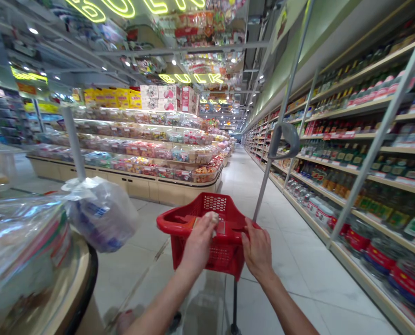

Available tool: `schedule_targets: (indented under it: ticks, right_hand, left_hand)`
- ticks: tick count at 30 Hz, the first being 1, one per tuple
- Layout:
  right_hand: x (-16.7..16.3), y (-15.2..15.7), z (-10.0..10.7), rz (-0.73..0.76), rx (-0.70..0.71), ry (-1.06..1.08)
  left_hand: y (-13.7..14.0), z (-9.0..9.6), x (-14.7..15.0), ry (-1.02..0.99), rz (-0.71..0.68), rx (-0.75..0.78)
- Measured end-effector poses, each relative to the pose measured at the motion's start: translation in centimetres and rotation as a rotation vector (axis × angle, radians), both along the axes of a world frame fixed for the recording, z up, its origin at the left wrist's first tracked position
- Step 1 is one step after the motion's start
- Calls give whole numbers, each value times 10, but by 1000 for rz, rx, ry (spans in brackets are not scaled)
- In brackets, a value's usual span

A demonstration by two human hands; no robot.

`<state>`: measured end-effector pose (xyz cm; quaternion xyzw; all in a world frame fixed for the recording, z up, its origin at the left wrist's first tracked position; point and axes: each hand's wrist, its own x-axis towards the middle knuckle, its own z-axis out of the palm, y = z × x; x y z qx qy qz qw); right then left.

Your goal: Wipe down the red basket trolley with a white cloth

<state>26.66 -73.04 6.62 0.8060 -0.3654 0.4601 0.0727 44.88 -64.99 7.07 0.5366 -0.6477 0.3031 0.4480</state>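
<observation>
A red plastic shopping cart (207,257) stands straight ahead of me on the tiled floor, and its basket shows nothing large inside. My left hand (197,239) is over the cart's near rim, fingers closed around a crumpled whitish wad (213,217) that looks like tissue. On the right corner of that rim, my right hand (258,246) rests with its fingers curled over the red edge. A grey pole with a loop handle (286,141) rises just beyond my right hand.
Tiered bulk bins (151,149) of wrapped goods fill the left and centre. A roll of plastic bags (101,211) hangs on a post beside a rounded counter (73,288) at near left. Bottle shelves (354,153) line the right. A tiled aisle (240,172) runs ahead.
</observation>
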Motion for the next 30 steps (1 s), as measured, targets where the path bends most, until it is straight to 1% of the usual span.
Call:
schedule_targets:
  ticks: [2,3,4,7,9,10,13,15,16,19,21,22,26,28,30]
  right_hand:
    - [-2,-1,1,14,24,1]
    - [-3,-3,2,25,39,-3]
    - [-5,-4,3,35,52,-11]
    - [-7,-6,4,28,58,-21]
    - [-6,-5,3,-10,46,-19]
    - [-5,-5,3,-28,41,-16]
    - [-5,-6,3,-26,40,-8]
    - [-7,-8,3,2,54,-11]
    - [-8,-9,3,13,63,-15]
    - [-8,-10,3,-9,73,-23]
    - [-6,-9,2,-39,66,-20]
    - [-5,-9,2,-48,64,-21]
    - [-6,-8,2,-24,68,-32]
    - [-7,-10,2,-16,70,-48]
    - [-8,-12,2,-20,71,-63]
  left_hand:
    - [-5,2,-20,-88,-96,59]
    - [-6,2,-22,-119,-114,78]
    - [-5,2,-17,-128,-106,82]
    - [3,-2,15,-15,30,-4]
    - [5,-2,23,48,85,-54]
    - [5,-2,19,31,68,-51]
    - [1,0,-11,-144,-70,25]
    - [2,0,-18,-209,-85,42]
    - [5,-1,-14,-202,-58,32]
    - [14,-5,16,-88,90,-30]
    - [16,-7,24,-31,145,-34]
    - [15,-7,22,-35,136,-19]
    - [5,-4,-3,-155,7,58]
    - [6,-3,6,-172,2,60]
    - [12,-3,29,-127,72,21]
